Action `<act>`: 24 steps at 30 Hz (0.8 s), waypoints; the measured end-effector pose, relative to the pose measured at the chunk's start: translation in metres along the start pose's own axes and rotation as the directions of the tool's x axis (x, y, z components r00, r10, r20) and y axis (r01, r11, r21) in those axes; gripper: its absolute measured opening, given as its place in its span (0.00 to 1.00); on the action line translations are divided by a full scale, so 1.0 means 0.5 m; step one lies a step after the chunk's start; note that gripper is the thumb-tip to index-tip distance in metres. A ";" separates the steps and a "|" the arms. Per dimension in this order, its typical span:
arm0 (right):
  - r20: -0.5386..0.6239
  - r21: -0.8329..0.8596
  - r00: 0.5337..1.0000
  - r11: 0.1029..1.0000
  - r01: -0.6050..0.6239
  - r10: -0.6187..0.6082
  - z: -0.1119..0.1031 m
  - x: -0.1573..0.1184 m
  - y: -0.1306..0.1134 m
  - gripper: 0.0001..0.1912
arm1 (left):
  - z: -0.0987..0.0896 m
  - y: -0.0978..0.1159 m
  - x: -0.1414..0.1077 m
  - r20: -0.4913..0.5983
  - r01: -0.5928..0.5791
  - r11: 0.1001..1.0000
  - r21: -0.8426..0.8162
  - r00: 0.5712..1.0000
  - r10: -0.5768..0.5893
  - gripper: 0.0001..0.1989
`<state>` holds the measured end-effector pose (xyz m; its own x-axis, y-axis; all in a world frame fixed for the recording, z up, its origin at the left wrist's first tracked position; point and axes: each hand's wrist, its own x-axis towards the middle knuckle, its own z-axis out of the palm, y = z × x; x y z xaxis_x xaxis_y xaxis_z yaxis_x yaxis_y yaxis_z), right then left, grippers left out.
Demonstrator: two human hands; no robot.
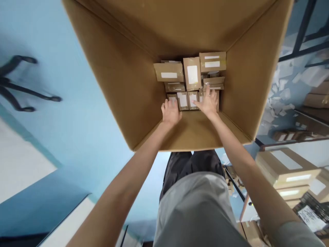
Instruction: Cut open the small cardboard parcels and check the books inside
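Boxes, upper centre: likely light, stiff; grip sides. Left hand: fingers' grasp unclear; right hand: fingers spread.

- Blue floor bright, diffuse light
- Carton dimmer inside, shadows in corners
- Small box labels washed out, print unreadable
- Paper scraps at right smeared
- Wide-angle stretch toward edges

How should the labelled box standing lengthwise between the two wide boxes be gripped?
Probably by both long sides toward its near end, reaching down from above. The labelled box shows its label upward, the carton opens above it, and the left wide box and right wide box flank mainly its far part.
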<state>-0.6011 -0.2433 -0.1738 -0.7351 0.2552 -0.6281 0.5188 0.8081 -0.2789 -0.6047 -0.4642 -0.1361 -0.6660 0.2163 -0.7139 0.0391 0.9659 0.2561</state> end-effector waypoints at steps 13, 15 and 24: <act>-0.049 0.041 0.975 0.976 -0.213 0.215 0.429 0.450 -0.026 0.79 | 0.427 -0.127 0.395 0.164 0.415 0.840 -0.349 0.910 -0.381 0.30; -0.091 0.014 0.941 0.945 -0.327 0.327 0.448 0.480 -0.044 0.73 | 0.451 -0.121 0.397 0.190 0.411 0.843 -0.347 0.911 -0.367 0.27; -0.102 0.099 0.934 0.938 -0.333 0.342 0.362 0.350 -0.050 0.77 | 0.436 -0.095 0.294 0.334 0.475 0.749 -0.462 0.876 -0.349 0.24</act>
<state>-0.6637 -0.3152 -0.4082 -0.5539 0.5690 -0.6078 0.7743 0.6205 -0.1246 -0.5424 -0.4473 -0.3953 -0.3482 -0.1002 -0.9321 -0.6313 0.7601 0.1541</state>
